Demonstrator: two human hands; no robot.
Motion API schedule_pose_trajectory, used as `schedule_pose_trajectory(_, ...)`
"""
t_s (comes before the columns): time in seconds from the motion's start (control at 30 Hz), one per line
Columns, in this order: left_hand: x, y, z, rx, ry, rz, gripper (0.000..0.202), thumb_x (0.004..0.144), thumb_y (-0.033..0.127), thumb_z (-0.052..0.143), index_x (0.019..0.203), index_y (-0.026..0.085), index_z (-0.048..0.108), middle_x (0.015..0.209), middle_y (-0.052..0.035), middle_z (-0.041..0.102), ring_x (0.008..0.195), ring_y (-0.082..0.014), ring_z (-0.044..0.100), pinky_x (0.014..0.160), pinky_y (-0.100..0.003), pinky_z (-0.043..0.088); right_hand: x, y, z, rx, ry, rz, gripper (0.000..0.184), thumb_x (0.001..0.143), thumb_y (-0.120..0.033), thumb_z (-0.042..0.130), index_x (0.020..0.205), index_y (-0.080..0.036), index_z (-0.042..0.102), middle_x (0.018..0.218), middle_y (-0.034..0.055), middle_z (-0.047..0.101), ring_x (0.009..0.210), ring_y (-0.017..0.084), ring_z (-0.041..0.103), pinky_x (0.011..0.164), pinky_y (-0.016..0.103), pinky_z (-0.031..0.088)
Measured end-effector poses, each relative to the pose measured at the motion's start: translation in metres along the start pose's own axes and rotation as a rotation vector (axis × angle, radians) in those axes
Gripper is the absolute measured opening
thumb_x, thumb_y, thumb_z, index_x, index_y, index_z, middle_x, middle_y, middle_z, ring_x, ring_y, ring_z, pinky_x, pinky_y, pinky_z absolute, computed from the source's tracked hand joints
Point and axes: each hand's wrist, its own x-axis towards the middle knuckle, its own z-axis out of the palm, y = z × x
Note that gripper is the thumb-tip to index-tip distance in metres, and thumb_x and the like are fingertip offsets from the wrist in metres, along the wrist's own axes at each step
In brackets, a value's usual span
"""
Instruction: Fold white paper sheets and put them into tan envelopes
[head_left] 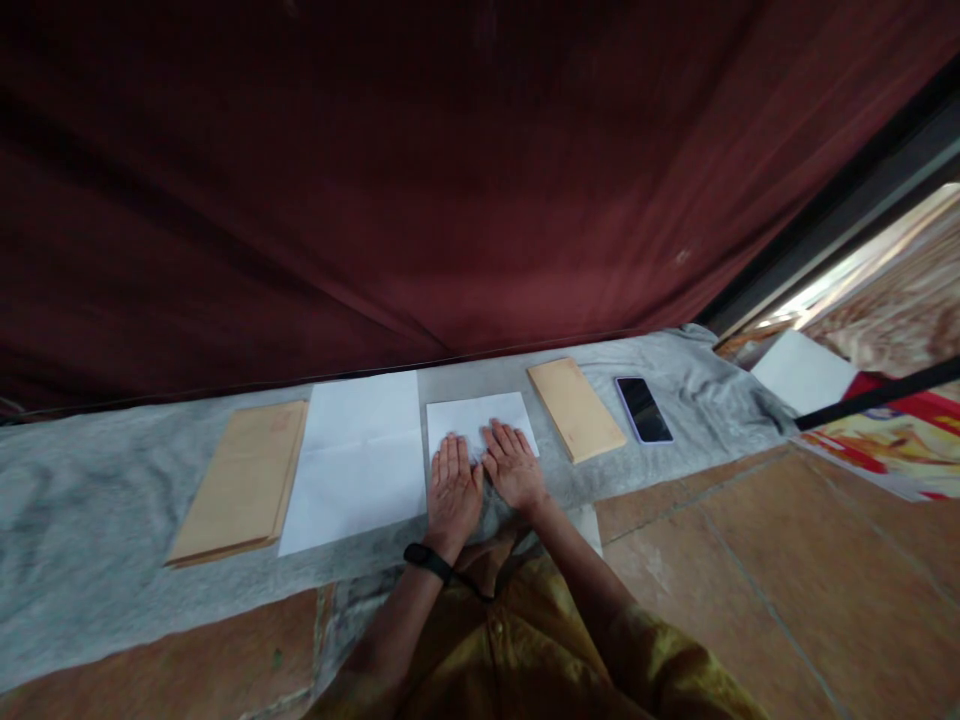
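Left hand (454, 492), right hand (513, 470) — flat on rectangular white paper (487, 409).

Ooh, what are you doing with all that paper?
A person is pressing both hands flat on a smaller white paper, the left hand and right hand side by side. It lies on a grey cloth. To its left is a larger white sheet, with brown envelopes beyond that. To its right lie tan envelopes, then a phone with a dark screen. Neither hand is gripping anything.
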Motion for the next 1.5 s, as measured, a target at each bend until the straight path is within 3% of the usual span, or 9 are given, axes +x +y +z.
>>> schedule_pose_trajectory(0.13, -0.001, -0.006, 0.0, 0.001, 0.068, -0.054, 0.063, 0.1, 0.029, 0.034, 0.157, 0.004, 0.023, 0.162, -0.0226, 0.03, 0.154, -0.0293, 0.02, 0.123, -0.053, 0.026, -0.004, 0.009, 0.003, -0.028, 0.04, 0.061, 0.051, 0.105, -0.035, 0.04, 0.153, -0.021, 0.042, 0.162, 0.0109, 0.035, 0.15, 0.029, 0.033, 0.121, 0.053, 0.027)
schedule_pose_trajectory(0.43, 0.0, -0.001, -0.008, -0.006, 0.067, -0.154, 0.06, 0.097, 0.019, 0.035, 0.153, -0.002, 0.03, 0.16, -0.0276, 0.032, 0.152, -0.0337, 0.027, 0.121, -0.055, 0.029, -0.015, 0.026, -0.003, -0.045, 0.088, 0.117, 0.055, 0.104, -0.038, 0.041, 0.156, -0.02, 0.037, 0.162, 0.0125, 0.034, 0.15, 0.03, 0.032, 0.12, 0.054, 0.027)
schedule_pose_trajectory(0.63, 0.038, 0.012, -0.006, -0.076, 0.049, 0.042, 0.061, 0.098, 0.021, 0.035, 0.156, 0.005, 0.027, 0.162, -0.0206, 0.032, 0.154, -0.0285, 0.022, 0.123, -0.05, 0.028, -0.015, 0.026, 0.0, -0.109, 0.106, 0.101, 0.055, 0.104, -0.038, 0.042, 0.155, -0.018, 0.039, 0.162, 0.0139, 0.034, 0.149, 0.031, 0.034, 0.121, 0.053, 0.026)
schedule_pose_trajectory(0.77, 0.067, 0.014, 0.004, -0.01, -0.042, 0.024, 0.06, 0.101, 0.031, 0.035, 0.155, 0.005, 0.032, 0.162, -0.0189, 0.033, 0.154, -0.029, 0.023, 0.124, -0.049, 0.024, -0.016, 0.027, 0.001, -0.209, 0.097, 0.083, 0.055, 0.104, -0.037, 0.041, 0.155, -0.014, 0.039, 0.16, 0.0161, 0.037, 0.148, 0.03, 0.036, 0.12, 0.051, 0.028)
schedule_pose_trajectory(0.87, 0.076, 0.008, 0.009, 0.07, -0.07, -0.018, 0.061, 0.102, 0.038, 0.036, 0.154, 0.006, 0.035, 0.163, -0.0174, 0.033, 0.154, -0.0283, 0.022, 0.126, -0.048, 0.021, -0.016, 0.027, 0.0, -0.281, 0.084, 0.076, 0.055, 0.105, -0.036, 0.041, 0.155, -0.014, 0.039, 0.159, 0.0158, 0.039, 0.147, 0.029, 0.037, 0.12, 0.05, 0.028)
schedule_pose_trajectory(1.03, 0.074, 0.0, 0.012, 0.121, -0.026, -0.09, 0.065, 0.102, 0.042, 0.034, 0.153, 0.002, 0.035, 0.162, -0.0211, 0.032, 0.153, -0.0291, 0.024, 0.125, -0.046, 0.02, -0.014, 0.024, -0.003, -0.312, 0.052, 0.09, 0.055, 0.106, -0.038, 0.037, 0.155, -0.014, 0.038, 0.16, 0.0149, 0.038, 0.148, 0.029, 0.037, 0.12, 0.048, 0.027)
schedule_pose_trajectory(1.33, 0.066, -0.002, 0.012, 0.099, 0.038, -0.156, 0.062, 0.101, 0.034, 0.034, 0.153, 0.002, 0.035, 0.161, -0.0201, 0.033, 0.153, -0.0275, 0.026, 0.125, -0.045, 0.022, -0.014, 0.023, -0.007, -0.268, -0.003, 0.12, 0.055, 0.106, -0.038, 0.036, 0.155, -0.014, 0.038, 0.161, 0.0151, 0.036, 0.149, 0.03, 0.034, 0.121, 0.05, 0.025)
schedule_pose_trajectory(1.5, 0.065, -0.003, 0.011, 0.076, 0.031, -0.143, 0.062, 0.101, 0.033, 0.033, 0.153, 0.0, 0.034, 0.162, -0.0221, 0.03, 0.154, -0.0288, 0.023, 0.126, -0.047, 0.02, 0.007, 0.011, -0.008, -0.145, 0.058, 0.165, 0.053, 0.107, -0.035, 0.029, 0.151, -0.01, 0.044, 0.157, 0.0157, 0.043, 0.148, 0.028, 0.037, 0.122, 0.054, 0.024)
